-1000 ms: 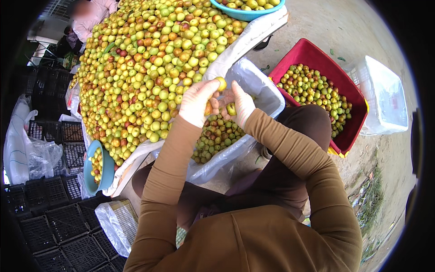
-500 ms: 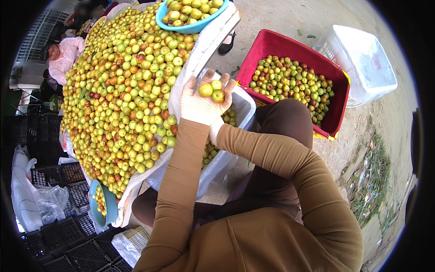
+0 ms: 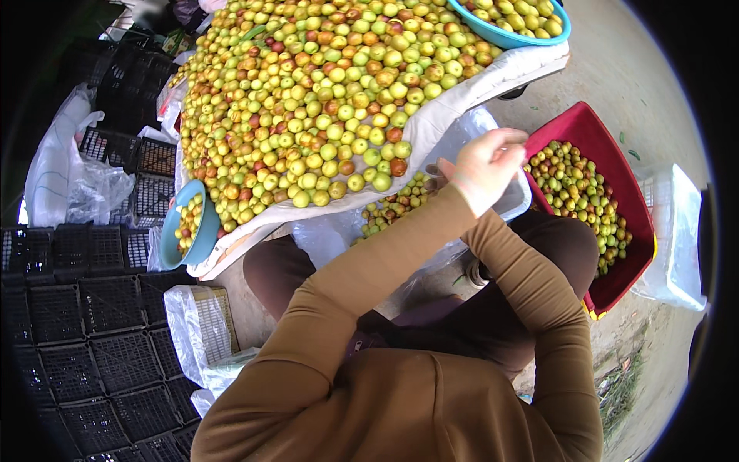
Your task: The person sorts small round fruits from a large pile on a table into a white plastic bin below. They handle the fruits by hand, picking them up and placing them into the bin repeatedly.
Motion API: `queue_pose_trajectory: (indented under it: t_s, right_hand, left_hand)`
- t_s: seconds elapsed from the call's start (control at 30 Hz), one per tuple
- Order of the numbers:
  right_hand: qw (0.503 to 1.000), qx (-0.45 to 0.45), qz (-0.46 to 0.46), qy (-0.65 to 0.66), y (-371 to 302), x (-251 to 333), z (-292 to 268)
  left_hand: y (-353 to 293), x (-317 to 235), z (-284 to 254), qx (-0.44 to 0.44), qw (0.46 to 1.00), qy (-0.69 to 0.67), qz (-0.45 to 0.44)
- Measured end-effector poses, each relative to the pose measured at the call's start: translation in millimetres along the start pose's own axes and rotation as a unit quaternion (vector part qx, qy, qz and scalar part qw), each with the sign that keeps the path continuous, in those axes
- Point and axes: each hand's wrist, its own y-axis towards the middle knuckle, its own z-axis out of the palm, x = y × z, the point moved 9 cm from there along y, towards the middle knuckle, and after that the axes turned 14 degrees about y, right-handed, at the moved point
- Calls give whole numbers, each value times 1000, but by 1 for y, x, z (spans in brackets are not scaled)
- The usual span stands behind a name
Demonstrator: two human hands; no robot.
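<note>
My left hand (image 3: 486,169) is turned over beside the near edge of a red bin (image 3: 637,250) part-filled with yellow-green and brownish jujubes (image 3: 577,189). Its fingers are curled, and whatever they hold is hidden. Just beneath it, my right hand (image 3: 439,172) is mostly covered by my left hand and wrist; only a few blurred fingers show, over a crate lined with clear plastic (image 3: 517,202). More jujubes (image 3: 395,206) lie inside that crate. A large heap of jujubes (image 3: 331,108) covers the padded, cloth-edged table in front of me.
A blue basin (image 3: 560,37) of jujubes sits at the table's far right, and another blue basin (image 3: 202,235) hangs by its left corner. Black plastic crates (image 3: 92,323) are stacked at left. A plastic-lined white crate (image 3: 677,231) stands beyond the red bin.
My left hand, palm up with several jujubes before, has turned over and moved right toward the red bin. Those jujubes no longer show. The view has shifted left.
</note>
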Motion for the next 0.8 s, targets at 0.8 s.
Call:
queue_pose_trajectory:
  t_s: [0.8]
  right_hand:
    - [974,-83,32,-207,-24,-52,71]
  left_hand:
    - [-120,33,-404,-153,560,807,-105]
